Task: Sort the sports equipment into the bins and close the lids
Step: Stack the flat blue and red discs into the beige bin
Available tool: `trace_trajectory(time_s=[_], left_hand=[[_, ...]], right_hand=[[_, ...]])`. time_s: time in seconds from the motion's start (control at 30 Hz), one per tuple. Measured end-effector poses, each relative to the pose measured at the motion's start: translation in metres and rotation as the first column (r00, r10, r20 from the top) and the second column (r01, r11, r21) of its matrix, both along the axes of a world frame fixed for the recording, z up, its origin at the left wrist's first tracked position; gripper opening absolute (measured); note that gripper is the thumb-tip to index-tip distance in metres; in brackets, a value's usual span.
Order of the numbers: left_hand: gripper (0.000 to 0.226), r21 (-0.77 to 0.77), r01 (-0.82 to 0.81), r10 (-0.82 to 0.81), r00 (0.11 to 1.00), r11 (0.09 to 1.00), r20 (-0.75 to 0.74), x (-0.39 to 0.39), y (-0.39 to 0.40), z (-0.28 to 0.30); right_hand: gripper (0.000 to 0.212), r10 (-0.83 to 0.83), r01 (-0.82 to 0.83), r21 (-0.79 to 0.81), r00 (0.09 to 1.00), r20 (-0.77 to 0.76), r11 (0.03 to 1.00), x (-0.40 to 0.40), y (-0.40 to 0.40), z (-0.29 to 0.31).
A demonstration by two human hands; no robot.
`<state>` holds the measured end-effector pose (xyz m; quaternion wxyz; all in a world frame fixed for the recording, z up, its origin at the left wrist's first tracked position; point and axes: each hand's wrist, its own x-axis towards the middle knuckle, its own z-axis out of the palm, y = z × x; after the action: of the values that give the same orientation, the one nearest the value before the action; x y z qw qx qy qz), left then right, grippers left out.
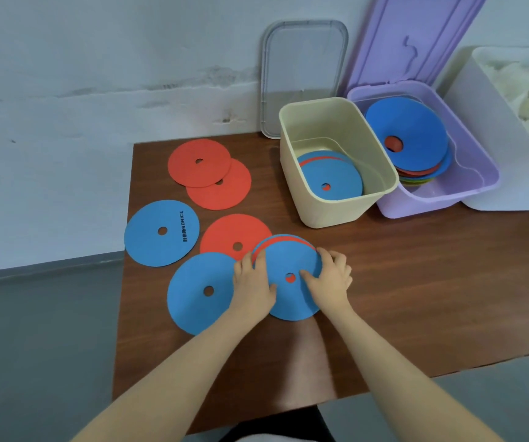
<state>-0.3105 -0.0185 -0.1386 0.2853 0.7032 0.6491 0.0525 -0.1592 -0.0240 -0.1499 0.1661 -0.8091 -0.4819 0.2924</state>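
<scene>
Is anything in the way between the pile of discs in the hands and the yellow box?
Nothing visible is. The stack of discs sits under the left hand and right hand, and only bare table lies between it and the cream bin, whose top is open.

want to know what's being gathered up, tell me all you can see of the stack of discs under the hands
The stack of discs lies flat on the brown table, near its front edge. The top one is a blue, thin, flat round with a small centre hole; red shows through that hole, and a red rim and another blue rim peek out at the far edge, so at least three layers. The left hand holds its left edge and the right hand its right edge, thumb near the hole. It overlaps a single blue disc and a red disc.
</scene>
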Motion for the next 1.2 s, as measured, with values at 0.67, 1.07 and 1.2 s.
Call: trace_trajectory(time_s=[0.67, 1.07, 1.2], left_hand=[[0.094, 0.179, 0.171, -0.190, 0.978, 0.969, 0.092, -0.025, -0.002, 0.029], [0.089, 0.508, 0.104, -0.076, 0.994, 0.855, -0.077, -0.014, 0.019, 0.126], [0.088, 0.525, 0.088, -0.025, 0.992, 0.846, -0.126, 0.004, 0.056, 0.149]], right_hand=[[0.041, 0.120, 0.029, 0.470, 0.951, -0.284, 0.882, 0.000, -0.039, 0.058], [0.044, 0.222, -0.172, 0.668, 0.975, 0.010, 0.724, 0.014, 0.003, 0.133], [0.048, 0.241, -0.242, 0.712, 0.965, 0.105, 0.659, 0.031, 0.045, 0.150]])
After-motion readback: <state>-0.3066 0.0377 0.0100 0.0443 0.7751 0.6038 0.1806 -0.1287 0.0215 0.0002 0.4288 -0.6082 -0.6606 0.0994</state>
